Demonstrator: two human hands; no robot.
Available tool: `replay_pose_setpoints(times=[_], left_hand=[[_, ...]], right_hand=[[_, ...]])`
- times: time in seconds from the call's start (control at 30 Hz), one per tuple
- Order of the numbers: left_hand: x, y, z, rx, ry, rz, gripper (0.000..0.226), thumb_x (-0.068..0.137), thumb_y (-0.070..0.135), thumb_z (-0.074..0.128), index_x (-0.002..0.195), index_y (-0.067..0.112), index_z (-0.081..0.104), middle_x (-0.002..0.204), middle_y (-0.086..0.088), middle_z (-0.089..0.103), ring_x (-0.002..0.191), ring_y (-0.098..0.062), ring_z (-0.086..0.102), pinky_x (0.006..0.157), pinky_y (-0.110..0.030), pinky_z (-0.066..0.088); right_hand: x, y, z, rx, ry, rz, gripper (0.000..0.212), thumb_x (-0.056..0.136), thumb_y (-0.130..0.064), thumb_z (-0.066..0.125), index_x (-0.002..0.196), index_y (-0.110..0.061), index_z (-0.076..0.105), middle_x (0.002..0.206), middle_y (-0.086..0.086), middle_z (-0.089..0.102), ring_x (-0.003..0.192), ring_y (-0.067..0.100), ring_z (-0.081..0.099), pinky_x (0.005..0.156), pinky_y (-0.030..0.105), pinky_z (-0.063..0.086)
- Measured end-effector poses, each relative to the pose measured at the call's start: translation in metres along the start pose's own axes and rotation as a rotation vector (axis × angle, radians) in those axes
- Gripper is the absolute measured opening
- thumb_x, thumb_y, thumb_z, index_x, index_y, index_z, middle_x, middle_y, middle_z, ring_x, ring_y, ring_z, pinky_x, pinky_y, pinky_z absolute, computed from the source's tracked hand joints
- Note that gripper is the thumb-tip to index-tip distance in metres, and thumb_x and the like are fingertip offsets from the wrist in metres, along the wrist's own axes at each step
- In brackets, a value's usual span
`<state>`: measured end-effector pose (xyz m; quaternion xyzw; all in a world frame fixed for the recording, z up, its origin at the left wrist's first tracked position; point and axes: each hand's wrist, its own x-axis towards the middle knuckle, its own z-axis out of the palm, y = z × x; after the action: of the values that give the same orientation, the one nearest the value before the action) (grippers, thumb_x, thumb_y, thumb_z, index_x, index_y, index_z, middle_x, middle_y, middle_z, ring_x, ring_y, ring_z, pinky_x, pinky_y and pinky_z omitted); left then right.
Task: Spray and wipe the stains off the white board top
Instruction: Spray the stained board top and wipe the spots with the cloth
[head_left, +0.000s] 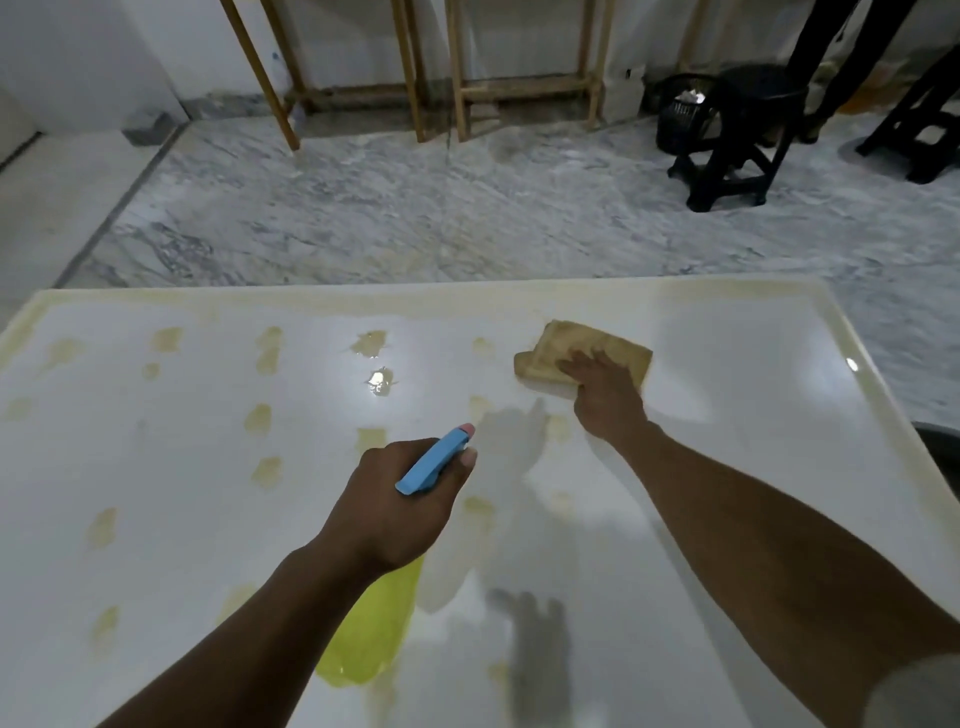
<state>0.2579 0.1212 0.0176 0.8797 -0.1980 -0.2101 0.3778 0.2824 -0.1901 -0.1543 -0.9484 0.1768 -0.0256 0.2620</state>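
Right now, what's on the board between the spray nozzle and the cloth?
Head view: between the spray bottle nozzle and the cloth under the right hand lie faint yellowish stains and the hand's shadow on bare white board.

Left hand (395, 506) fisted, arm raised mid-frame, right hand (605, 392) flat — fingers spread, arm extended

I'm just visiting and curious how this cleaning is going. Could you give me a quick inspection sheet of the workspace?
Surface: white board top, glossy, with many yellowish stains in rows across the left and middle; right part looks clean.
Job's things: spray bottle with blue head and yellow liquid; tan cloth flat on the board.
Clutter: nothing seen on the board.
Grips: left hand holds the spray bottle; right hand presses on the cloth.
Cables: nothing seen.
Surroundings: marble floor, wooden frames, black stool, black basket.
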Motion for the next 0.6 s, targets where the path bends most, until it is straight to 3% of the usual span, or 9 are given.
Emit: replay_pose_setpoints(times=[0.07, 0.17, 0.23, 0.33, 0.47, 0.53, 0.6], left_hand=[[-0.01, -0.002, -0.002, 0.029, 0.008, -0.024, 0.026, 0.104, 0.051, 0.056, 0.113, 0.035, 0.074, 0.09, -0.015, 0.078, 0.063, -0.028, 0.072, 0.074, -0.048, 0.064], [-0.048, -0.002, -0.004, -0.039, 0.003, -0.024, 0.01, 0.103, 0.051, 0.059, 0.1, 0.055, 0.067, 0.089, -0.014, 0.078, 0.065, -0.026, 0.075, 0.069, -0.043, 0.067], [-0.075, -0.007, -0.004, -0.053, 0.021, -0.008, 0.012, 0.102, 0.05, 0.061, 0.094, 0.057, 0.067, 0.088, -0.016, 0.078, 0.07, -0.03, 0.077, 0.067, -0.046, 0.068], [-0.13, -0.017, -0.007, -0.021, 0.023, 0.009, 0.023, 0.102, 0.05, 0.06, 0.094, 0.034, 0.075, 0.085, -0.019, 0.077, 0.058, -0.028, 0.075, 0.069, -0.047, 0.067], [-0.216, -0.036, -0.011, -0.047, 0.011, 0.03, 0.018, 0.104, 0.048, 0.059, 0.089, 0.054, 0.066, 0.088, -0.021, 0.076, 0.053, -0.024, 0.073, 0.064, -0.037, 0.065], [-0.246, -0.042, -0.015, -0.059, 0.002, 0.028, 0.018, 0.105, 0.046, 0.058, 0.092, 0.058, 0.063, 0.09, -0.023, 0.076, 0.049, -0.022, 0.072, 0.058, -0.032, 0.063], [-0.265, -0.044, -0.022, -0.067, -0.012, 0.02, 0.017, 0.105, 0.047, 0.058, 0.093, 0.057, 0.064, 0.092, -0.024, 0.075, 0.047, -0.022, 0.071, 0.054, -0.031, 0.063]], right_hand=[[-0.036, -0.015, 0.008, -0.001, -0.018, -0.024, 0.058, 0.083, 0.003, 0.045, 0.133, -0.019, 0.063, 0.148, 0.011, 0.05, 0.145, 0.036, 0.033, 0.117, 0.044, 0.02], [-0.123, -0.038, 0.02, 0.001, -0.073, -0.052, 0.062, 0.083, 0.009, 0.046, 0.136, -0.022, 0.06, 0.152, 0.005, 0.045, 0.148, 0.029, 0.027, 0.117, 0.044, 0.017], [-0.185, -0.049, 0.031, -0.005, -0.074, -0.076, 0.064, 0.081, 0.007, 0.046, 0.135, -0.023, 0.06, 0.151, 0.003, 0.048, 0.148, 0.029, 0.03, 0.115, 0.049, 0.021], [-0.283, -0.072, 0.048, -0.006, -0.054, -0.033, 0.067, 0.074, -0.002, 0.04, 0.133, -0.024, 0.062, 0.149, 0.0, 0.05, 0.147, 0.028, 0.032, 0.114, 0.051, 0.023], [-0.403, -0.107, 0.066, -0.111, -0.129, -0.017, 0.073, 0.073, -0.006, 0.035, 0.139, -0.028, 0.056, 0.155, -0.006, 0.04, 0.15, 0.023, 0.025, 0.118, 0.046, 0.018], [-0.423, -0.117, 0.059, -0.1, -0.178, 0.02, 0.063, 0.082, -0.004, 0.037, 0.136, -0.028, 0.059, 0.152, -0.003, 0.046, 0.146, 0.023, 0.034, 0.117, 0.041, 0.025], [-0.413, -0.133, 0.026, 0.049, -0.181, 0.153, 0.045, 0.088, -0.004, 0.045, 0.121, -0.024, 0.068, 0.131, 0.003, 0.065, 0.126, 0.027, 0.056, 0.104, 0.038, 0.044]])
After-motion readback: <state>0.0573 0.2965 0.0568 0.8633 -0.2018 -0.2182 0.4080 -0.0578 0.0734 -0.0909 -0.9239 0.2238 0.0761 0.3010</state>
